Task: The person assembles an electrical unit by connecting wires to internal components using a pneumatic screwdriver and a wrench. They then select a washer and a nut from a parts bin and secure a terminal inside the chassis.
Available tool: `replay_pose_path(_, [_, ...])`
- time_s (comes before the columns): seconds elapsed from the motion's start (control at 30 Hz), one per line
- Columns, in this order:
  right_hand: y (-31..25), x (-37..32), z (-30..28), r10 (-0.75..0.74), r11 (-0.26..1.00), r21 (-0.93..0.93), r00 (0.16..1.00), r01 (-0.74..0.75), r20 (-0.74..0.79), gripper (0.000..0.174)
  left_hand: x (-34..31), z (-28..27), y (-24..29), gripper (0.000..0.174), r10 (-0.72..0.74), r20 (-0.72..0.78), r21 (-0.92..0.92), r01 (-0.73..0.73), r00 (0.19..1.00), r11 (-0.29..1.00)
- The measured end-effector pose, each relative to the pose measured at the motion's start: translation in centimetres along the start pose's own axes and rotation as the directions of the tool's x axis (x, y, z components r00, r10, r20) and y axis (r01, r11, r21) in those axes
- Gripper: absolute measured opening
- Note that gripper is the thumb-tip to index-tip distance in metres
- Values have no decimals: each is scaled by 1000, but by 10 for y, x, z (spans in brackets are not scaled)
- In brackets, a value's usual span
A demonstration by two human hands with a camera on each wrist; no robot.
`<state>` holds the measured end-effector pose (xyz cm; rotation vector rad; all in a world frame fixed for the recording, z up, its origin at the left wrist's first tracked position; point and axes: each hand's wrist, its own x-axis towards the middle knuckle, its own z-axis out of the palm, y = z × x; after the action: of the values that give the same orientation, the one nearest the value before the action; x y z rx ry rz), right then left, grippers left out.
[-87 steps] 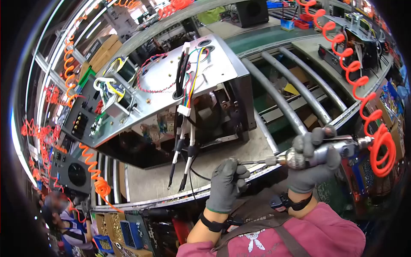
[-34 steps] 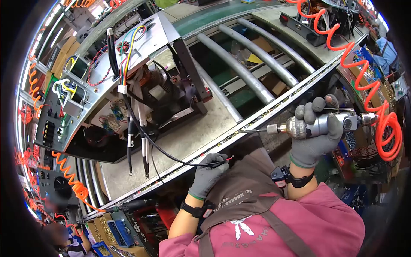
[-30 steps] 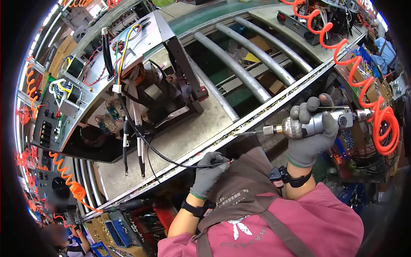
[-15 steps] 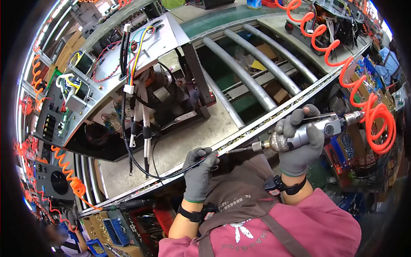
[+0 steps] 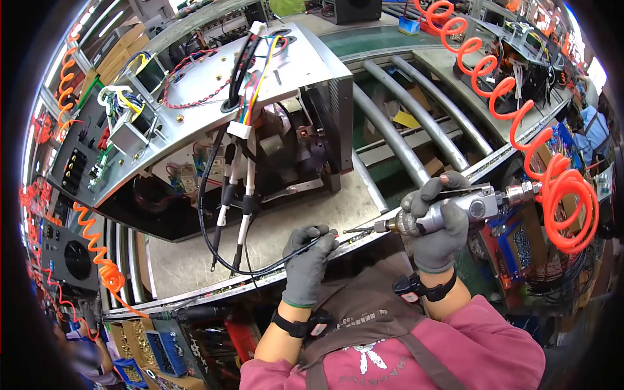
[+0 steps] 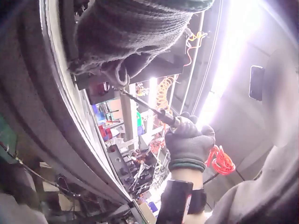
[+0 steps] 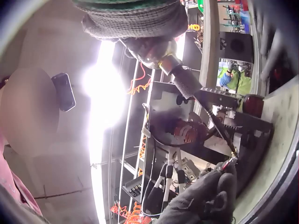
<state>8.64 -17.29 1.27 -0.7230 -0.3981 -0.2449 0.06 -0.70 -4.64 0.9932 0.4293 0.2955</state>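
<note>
From where I stand, the gloved left hand (image 5: 307,260) sits low in the middle of the head view. Its grip is clamped on the free end of a black wire (image 5: 218,257), pinching it just behind a small red-and-metal terminal (image 5: 334,235) that pokes out past the fingertips. The wire is thin, glossy and black. From the hand it sags leftward in a loose loop over the grey counter (image 5: 286,214), then climbs into the open underside of the metal chassis (image 5: 195,117) that fills the upper left of the frame. Two white-sleeved leads (image 5: 247,195) with black boots hang beside it, their ends just above the counter.

To the right, the gloved right hand (image 5: 437,224) is wrapped round the silver body of an air screwdriver (image 5: 465,208). Its grip is clamped on the tool, with the forefinger lying along the lever on top. The tool lies nearly level, its bit (image 5: 359,229) pointing left at the counter's front edge. The tip is just beside the wire's terminal, and I cannot tell whether the two touch.

An orange coiled hose (image 5: 559,188) leaves the rear of the tool and curls towards the upper right. Grey rollers (image 5: 416,130) lie behind the counter, right of the chassis.
</note>
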Motion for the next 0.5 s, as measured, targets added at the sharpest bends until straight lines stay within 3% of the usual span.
replay_pose_path(0.2, [30, 7, 34, -68, 994, -82, 997, 71, 47, 36, 44, -11, 16, 17, 164, -38, -7, -164, 986, 986])
replay_pose_path(0.3, [48, 10, 41, -45, 991, -119, 992, 60, 122, 39, 70, -23, 21, 18, 255, 38, 115, -258, 966, 959])
replay_pose_path(0.5, [69, 5, 51, -99, 982, -133, 969, 131, 225, 47, 84, -19, 28, 18, 289, 37, 197, -290, 957, 936])
